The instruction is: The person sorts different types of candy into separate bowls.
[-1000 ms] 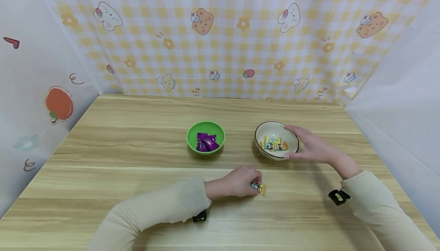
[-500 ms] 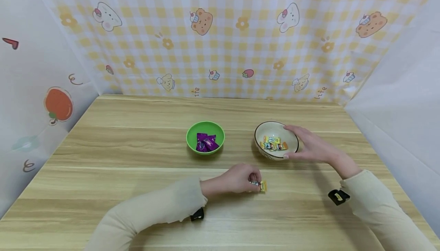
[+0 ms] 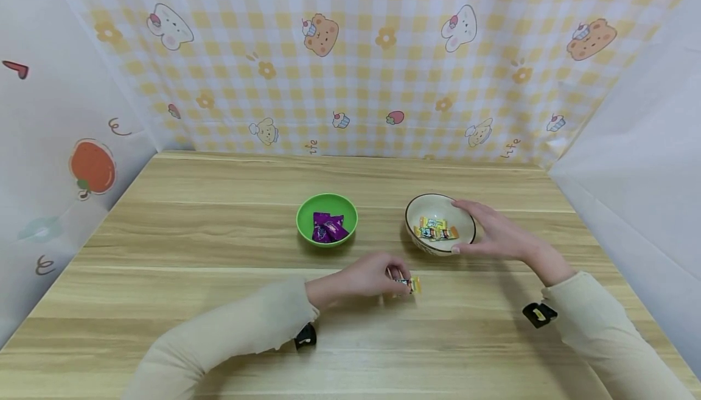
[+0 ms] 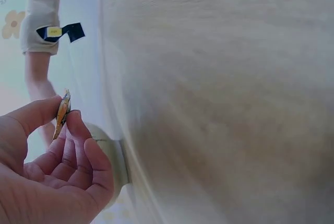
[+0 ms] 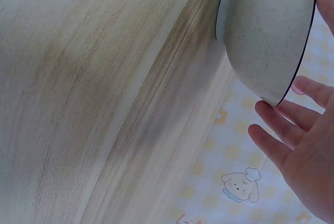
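My left hand (image 3: 372,275) pinches a small yellow-wrapped candy (image 3: 414,285) between thumb and fingers, low over the table in front of the bowls. In the left wrist view the candy (image 4: 63,112) stands edge-on at the fingertips, the other fingers bent below it. At the right, my right hand (image 3: 501,232) holds the rim of a cream bowl (image 3: 432,204) with a dark edge, thumb on the near side and fingers on the far side. Several yellow candies (image 3: 435,231) lie in that bowl. From the right wrist view, fingertips meet the speckled bowl's (image 5: 271,31) rim.
Left of the cream bowl stands a green bowl (image 3: 308,210) with several purple-wrapped candies (image 3: 330,228). Both bowls rest on a wood-grain table (image 3: 191,223). A yellow checked cloth (image 3: 361,83) hangs behind it, with white sheets at both sides.
My left hand has drawn the candy up from the table and slightly back toward the left. The right hand and both bowls keep their places.
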A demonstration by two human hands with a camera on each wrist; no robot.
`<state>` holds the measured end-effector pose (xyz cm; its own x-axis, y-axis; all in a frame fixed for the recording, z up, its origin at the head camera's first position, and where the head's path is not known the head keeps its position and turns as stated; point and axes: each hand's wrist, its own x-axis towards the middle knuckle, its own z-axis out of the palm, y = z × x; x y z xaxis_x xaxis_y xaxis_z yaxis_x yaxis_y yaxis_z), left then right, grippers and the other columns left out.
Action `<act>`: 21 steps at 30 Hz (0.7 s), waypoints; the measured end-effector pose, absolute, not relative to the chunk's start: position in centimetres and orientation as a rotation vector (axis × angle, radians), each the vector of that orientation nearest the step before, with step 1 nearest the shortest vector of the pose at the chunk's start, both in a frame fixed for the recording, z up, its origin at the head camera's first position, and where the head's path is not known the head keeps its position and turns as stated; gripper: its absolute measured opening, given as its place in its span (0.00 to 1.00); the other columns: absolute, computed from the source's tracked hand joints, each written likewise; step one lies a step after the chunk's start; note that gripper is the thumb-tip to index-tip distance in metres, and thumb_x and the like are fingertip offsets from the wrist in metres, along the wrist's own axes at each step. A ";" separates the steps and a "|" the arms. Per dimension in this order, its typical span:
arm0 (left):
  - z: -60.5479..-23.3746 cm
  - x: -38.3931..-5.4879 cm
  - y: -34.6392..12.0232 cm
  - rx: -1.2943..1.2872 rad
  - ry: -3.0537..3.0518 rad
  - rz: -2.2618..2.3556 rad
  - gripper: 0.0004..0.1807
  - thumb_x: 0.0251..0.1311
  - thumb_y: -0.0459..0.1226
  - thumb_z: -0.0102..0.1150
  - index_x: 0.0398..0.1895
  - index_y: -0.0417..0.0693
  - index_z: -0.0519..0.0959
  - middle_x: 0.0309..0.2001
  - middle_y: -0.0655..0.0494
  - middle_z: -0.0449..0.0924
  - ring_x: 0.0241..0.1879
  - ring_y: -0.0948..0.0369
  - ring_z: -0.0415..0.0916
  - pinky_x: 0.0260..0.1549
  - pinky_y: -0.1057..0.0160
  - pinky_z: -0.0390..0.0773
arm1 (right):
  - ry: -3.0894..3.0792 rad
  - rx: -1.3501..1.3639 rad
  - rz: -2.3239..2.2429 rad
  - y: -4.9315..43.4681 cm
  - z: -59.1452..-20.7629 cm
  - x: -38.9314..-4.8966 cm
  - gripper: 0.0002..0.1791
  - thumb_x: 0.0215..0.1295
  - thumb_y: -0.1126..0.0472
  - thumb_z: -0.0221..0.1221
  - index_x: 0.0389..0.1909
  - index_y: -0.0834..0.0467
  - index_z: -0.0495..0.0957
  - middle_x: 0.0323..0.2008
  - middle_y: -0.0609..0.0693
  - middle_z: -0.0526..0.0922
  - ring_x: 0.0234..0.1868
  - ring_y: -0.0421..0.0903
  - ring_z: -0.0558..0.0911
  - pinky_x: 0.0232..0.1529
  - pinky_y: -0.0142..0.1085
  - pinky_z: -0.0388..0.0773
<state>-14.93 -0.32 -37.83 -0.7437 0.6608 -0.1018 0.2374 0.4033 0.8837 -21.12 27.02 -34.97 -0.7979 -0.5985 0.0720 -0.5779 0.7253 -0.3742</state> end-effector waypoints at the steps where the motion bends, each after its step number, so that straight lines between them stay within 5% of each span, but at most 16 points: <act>1: -37.7 -15.0 -0.4 0.753 2.207 1.323 0.05 0.46 0.31 0.64 0.27 0.42 0.77 0.22 0.59 0.74 0.23 0.66 0.71 0.22 0.71 0.71 | 2.868 -0.978 -0.593 27.0 -35.0 -21.1 0.50 0.42 0.38 0.64 0.62 0.63 0.57 0.57 0.62 0.62 0.56 0.57 0.62 0.51 0.51 0.63; 21: -35.3 -17.3 0.4 0.624 2.237 1.424 0.08 0.49 0.35 0.63 0.32 0.42 0.78 0.23 0.58 0.75 0.22 0.64 0.71 0.21 0.71 0.71 | 2.871 -0.969 -0.601 27.1 -35.1 -21.2 0.51 0.41 0.37 0.63 0.62 0.62 0.57 0.57 0.62 0.63 0.56 0.56 0.63 0.50 0.50 0.63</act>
<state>-17.32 0.39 -35.29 -0.8138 0.5718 -0.1036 0.1483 0.3767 0.9144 -21.17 27.06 -35.07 -0.8020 -0.5928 0.0732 -0.5723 0.7277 -0.3779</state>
